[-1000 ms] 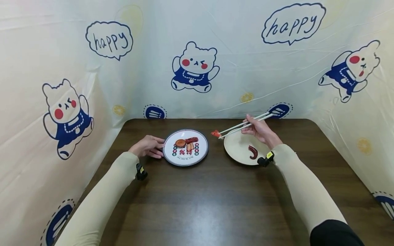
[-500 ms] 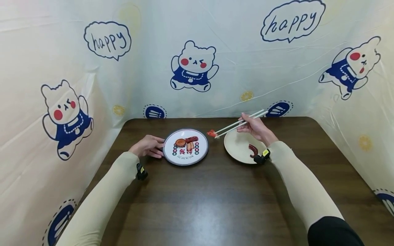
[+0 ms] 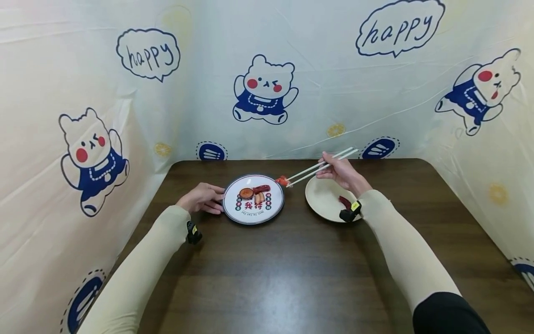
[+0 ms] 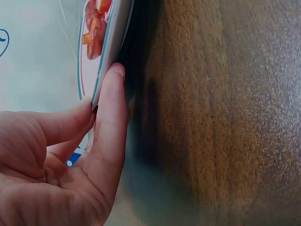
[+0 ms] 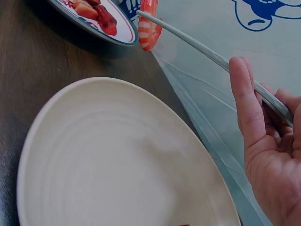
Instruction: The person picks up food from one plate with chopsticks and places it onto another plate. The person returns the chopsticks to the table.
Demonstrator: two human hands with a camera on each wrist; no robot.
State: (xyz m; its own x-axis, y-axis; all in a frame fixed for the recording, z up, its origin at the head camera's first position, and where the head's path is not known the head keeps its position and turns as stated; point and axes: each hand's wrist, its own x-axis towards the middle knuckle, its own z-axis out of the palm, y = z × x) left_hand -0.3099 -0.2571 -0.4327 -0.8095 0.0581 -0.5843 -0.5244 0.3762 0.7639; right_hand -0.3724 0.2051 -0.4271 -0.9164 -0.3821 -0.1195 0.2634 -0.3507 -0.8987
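My left hand [image 3: 202, 198] pinches the left rim of a white plate [image 3: 254, 216] with a blue edge and printed characters, thumb above and finger below in the left wrist view. Several food pieces lie on it, among them a round brown slice [image 3: 246, 193] and a dark red piece [image 3: 262, 189]. In my right hand [image 3: 343, 175] is a pair of pale chopsticks [image 3: 310, 171]. A red-and-white striped shrimp [image 5: 148, 30] is held at their tips, beside the white plate's right rim. Under the right hand stands a cream plate [image 3: 321, 200] with a dark red curved piece [image 3: 344, 201], partly hidden by the wrist camera.
Both plates stand toward the back of a dark wooden table [image 3: 250, 269], with a gap between them. A printed cloth [image 3: 267, 139] with bear drawings hangs behind the table and along both sides.
The right hand has moved left with the chopsticks, bringing the shrimp from the gap between the plates to the white plate's rim. The left hand still grips that plate in the same spot.
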